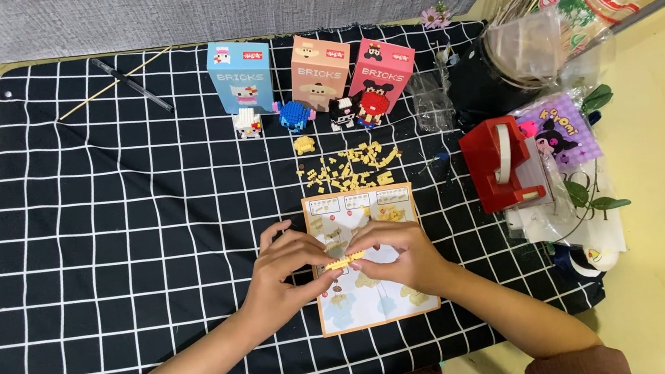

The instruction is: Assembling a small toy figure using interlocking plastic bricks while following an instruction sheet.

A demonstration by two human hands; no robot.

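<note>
Over glossy instruction sheet (pixel 376 301), fingers (pixel 315 255) pinch knobbly yellow brick strip (pixel 345 260).

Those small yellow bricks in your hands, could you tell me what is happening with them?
The left hand and right hand pinch a small yellow brick assembly together above the printed instruction sheet. Loose yellow bricks lie scattered beyond it on the black checked cloth, before three upright cardboard boxes and four small finished figures.
</note>
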